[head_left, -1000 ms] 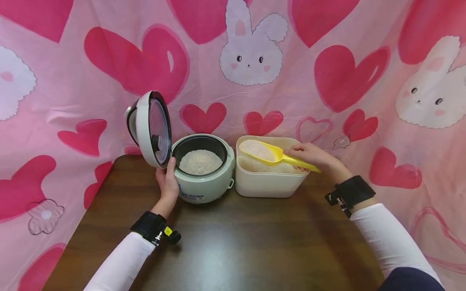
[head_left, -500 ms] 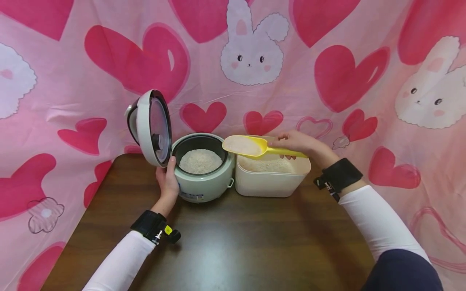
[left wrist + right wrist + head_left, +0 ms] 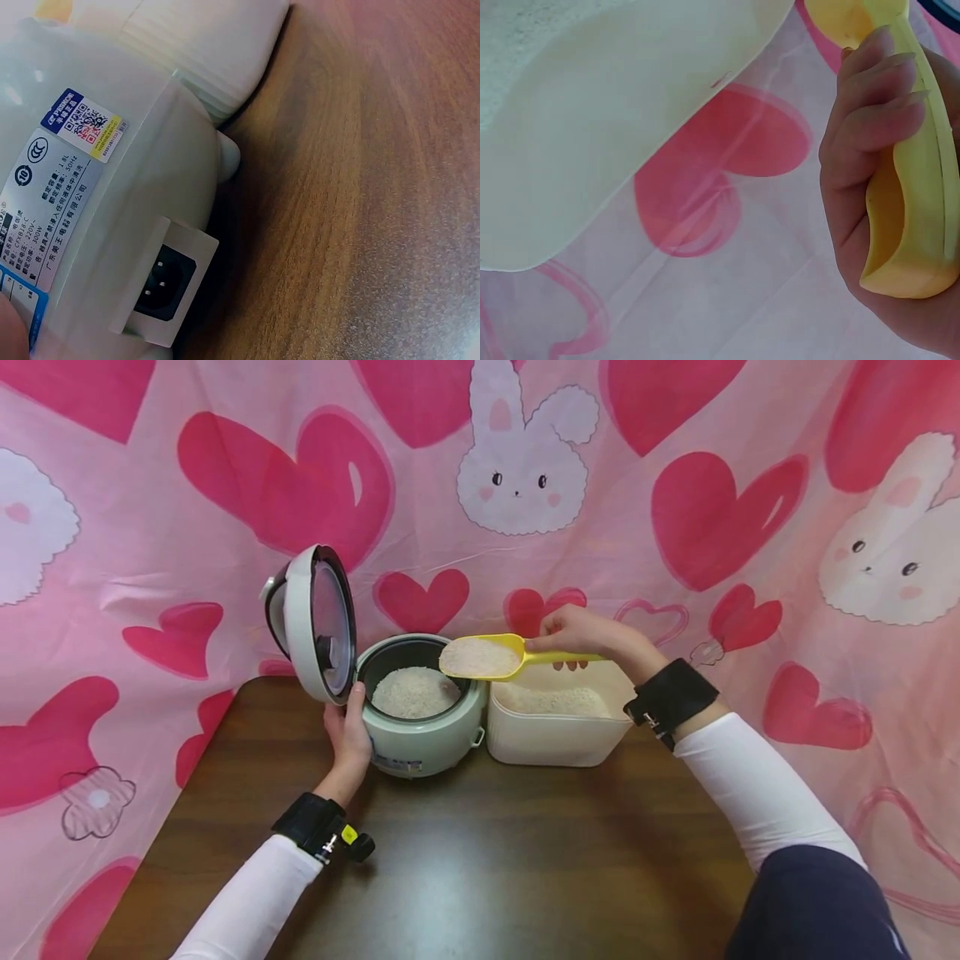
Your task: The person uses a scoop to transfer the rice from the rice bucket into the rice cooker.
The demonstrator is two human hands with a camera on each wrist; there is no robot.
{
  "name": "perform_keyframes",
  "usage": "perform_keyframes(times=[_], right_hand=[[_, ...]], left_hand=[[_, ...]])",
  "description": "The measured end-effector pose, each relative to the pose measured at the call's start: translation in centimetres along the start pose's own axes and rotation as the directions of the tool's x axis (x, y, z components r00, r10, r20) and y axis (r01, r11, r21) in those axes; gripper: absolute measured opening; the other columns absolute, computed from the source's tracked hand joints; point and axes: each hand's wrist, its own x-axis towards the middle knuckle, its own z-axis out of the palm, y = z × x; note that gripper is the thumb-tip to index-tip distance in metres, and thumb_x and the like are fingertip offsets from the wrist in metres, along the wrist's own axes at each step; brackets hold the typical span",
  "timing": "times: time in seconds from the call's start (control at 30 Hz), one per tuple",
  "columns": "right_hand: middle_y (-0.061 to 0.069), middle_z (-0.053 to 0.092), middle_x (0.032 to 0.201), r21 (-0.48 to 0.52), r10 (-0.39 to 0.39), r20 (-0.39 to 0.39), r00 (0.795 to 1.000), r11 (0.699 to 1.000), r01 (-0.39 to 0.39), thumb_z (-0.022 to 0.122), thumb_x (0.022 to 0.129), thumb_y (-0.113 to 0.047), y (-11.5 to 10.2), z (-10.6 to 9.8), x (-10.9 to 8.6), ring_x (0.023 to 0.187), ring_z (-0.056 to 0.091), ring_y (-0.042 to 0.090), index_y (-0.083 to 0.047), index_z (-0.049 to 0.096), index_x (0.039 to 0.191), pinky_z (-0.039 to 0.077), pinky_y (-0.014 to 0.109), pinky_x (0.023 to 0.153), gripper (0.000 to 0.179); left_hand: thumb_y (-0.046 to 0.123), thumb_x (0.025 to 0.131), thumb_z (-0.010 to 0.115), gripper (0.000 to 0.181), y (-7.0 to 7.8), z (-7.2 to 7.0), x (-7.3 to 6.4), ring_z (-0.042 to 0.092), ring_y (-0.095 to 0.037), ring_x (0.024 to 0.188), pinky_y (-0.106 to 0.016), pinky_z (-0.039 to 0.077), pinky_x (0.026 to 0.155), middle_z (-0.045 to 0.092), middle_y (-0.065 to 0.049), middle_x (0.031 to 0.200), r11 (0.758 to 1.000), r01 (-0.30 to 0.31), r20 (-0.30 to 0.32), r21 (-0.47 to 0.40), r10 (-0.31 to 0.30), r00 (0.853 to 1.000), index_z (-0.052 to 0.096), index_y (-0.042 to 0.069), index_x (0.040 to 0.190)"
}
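A yellow scoop (image 3: 517, 657) filled with rice is held level by its handle in my right hand (image 3: 581, 631). The right wrist view shows curled fingers (image 3: 881, 124) wrapping that handle. The scoop's front overlaps the right rim of a pale green rice cooker (image 3: 420, 747), whose lid (image 3: 300, 622) stands raised on the left. White rice (image 3: 415, 693) lies heaped in its dark inner pot. My left hand (image 3: 348, 739) rests against the cooker's left side below the lid, thumb straight and pointing up. Its other fingers are partly hidden.
A cream bin (image 3: 551, 739) with rice (image 3: 555, 700) inside stands right beside the cooker. Both sit on a brown wooden table (image 3: 480, 852). A pink cloth (image 3: 427, 539) with hearts and rabbits hangs close behind. The cooker's power socket (image 3: 166, 285) has no cord in it.
My right hand has carried the full scoop left and slightly up, from over the bin to the cooker's right rim. My left hand stays against the cooker.
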Motion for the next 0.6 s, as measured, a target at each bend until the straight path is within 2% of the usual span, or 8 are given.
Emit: perform_keyframes(times=[0.37, 0.6], right_hand=[[0.015, 0.072, 0.082, -0.095, -0.008, -0.006, 1.000, 0.995, 0.008, 0.070, 0.098, -0.039, -2.5, 0.2, 1.0, 0.064, 0.065, 0.027, -0.005, 0.069, 0.094, 0.055, 0.031, 0.057, 0.034], [0.017, 0.074, 0.085, -0.122, -0.021, -0.019, 1.000, 0.992, 0.018, 0.071, 0.097, -0.038, -3.3, 0.7, 1.5, 0.062, 0.065, 0.024, -0.006, 0.070, 0.093, 0.056, 0.032, 0.058, 0.033]], left_hand=[[0.035, 0.104, 0.056, 0.054, -0.1, 0.1, 0.4, 0.045, -0.022, 0.142, -0.040, 0.028, 0.124, 0.053, -0.010, 0.154, 1.000, 0.002, 0.017, -0.001, -0.002, 1.000, 0.050, 0.006, 0.150], [0.030, 0.104, 0.057, 0.053, -0.4, 0.0, 0.3, 0.047, -0.024, 0.140, -0.039, 0.030, 0.123, 0.054, -0.014, 0.152, 1.000, -0.021, 0.007, -0.012, 0.021, 1.000, 0.051, 0.002, 0.148]])
